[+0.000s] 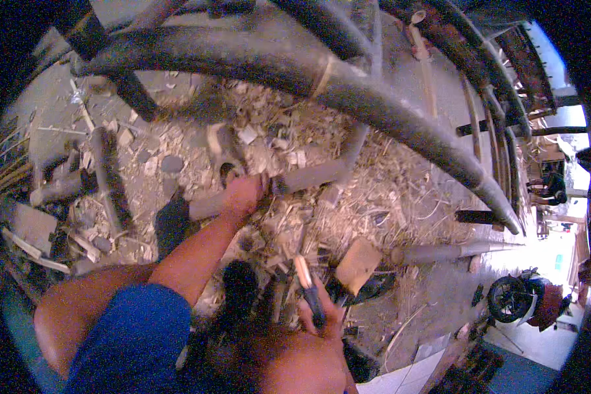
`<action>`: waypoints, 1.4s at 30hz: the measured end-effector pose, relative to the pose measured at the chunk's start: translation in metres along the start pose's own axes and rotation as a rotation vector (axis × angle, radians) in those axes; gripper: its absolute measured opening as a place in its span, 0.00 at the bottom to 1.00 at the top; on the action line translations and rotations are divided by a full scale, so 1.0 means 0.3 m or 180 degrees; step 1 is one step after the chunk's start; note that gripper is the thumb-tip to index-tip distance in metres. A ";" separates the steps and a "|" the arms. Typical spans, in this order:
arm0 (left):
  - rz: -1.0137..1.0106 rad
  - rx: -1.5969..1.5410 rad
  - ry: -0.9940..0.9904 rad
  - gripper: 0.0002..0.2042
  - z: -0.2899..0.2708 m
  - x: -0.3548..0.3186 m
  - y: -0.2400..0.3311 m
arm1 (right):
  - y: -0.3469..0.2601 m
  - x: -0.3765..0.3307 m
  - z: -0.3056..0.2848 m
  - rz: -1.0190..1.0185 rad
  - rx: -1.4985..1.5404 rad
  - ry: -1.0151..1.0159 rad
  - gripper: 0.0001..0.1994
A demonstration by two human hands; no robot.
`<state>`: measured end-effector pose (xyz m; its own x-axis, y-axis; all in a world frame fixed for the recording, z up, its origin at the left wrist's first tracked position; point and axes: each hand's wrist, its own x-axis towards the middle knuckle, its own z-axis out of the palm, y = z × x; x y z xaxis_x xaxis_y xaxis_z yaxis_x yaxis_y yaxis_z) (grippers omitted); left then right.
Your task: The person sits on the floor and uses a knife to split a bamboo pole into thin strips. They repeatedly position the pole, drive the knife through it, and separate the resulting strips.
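Note:
Near the middle of the head view, my left hand (245, 196) is closed around a bamboo piece (308, 177) lying across the chips. The piece shows on both sides of my fist. Lower and to the right, my right hand (323, 312) is closed on the dark handle of a knife-like tool (305, 274). Its pale, bright part points up and away from me; blur hides its exact shape. The tool is apart from the bamboo. Just right of it sits a yellowish block (358, 265). A short hollow bamboo offcut (224, 146) lies beyond my left hand.
A long, thick bamboo pole (262, 62) slants across the far side, above the littered ground. Wood chips (295, 141) and shavings cover the floor. Dark logs (111, 177) lie at the left. A motorcycle (511, 299) stands at the right, near another pole (433, 253).

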<state>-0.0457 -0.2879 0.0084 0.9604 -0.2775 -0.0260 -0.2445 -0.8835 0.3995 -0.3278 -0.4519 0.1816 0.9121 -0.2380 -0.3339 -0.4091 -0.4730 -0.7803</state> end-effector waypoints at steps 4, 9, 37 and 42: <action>0.0017 -0.0042 -0.0024 0.14 -0.005 -0.008 0.014 | 0.115 -0.196 -0.094 -0.0733 -0.0913 0.0289 0.34; 0.0066 0.0063 -0.0216 0.11 -0.014 -0.011 0.015 | 0.010 0.032 0.015 -0.0282 -0.0485 0.0173 0.32; 0.0034 -0.0046 -0.0179 0.20 -0.065 -0.016 0.038 | 0.009 -0.090 -0.103 0.0180 0.0811 0.1823 0.29; 0.0267 -0.0147 -0.0658 0.29 -0.109 0.011 0.004 | 0.162 -0.307 -0.198 0.0832 0.0197 0.2875 0.33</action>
<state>-0.0385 -0.2775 0.0387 0.8879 -0.4250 -0.1762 -0.3115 -0.8372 0.4495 -0.4333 -0.5033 0.2058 0.4141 -0.9101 0.0139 -0.5718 -0.2719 -0.7740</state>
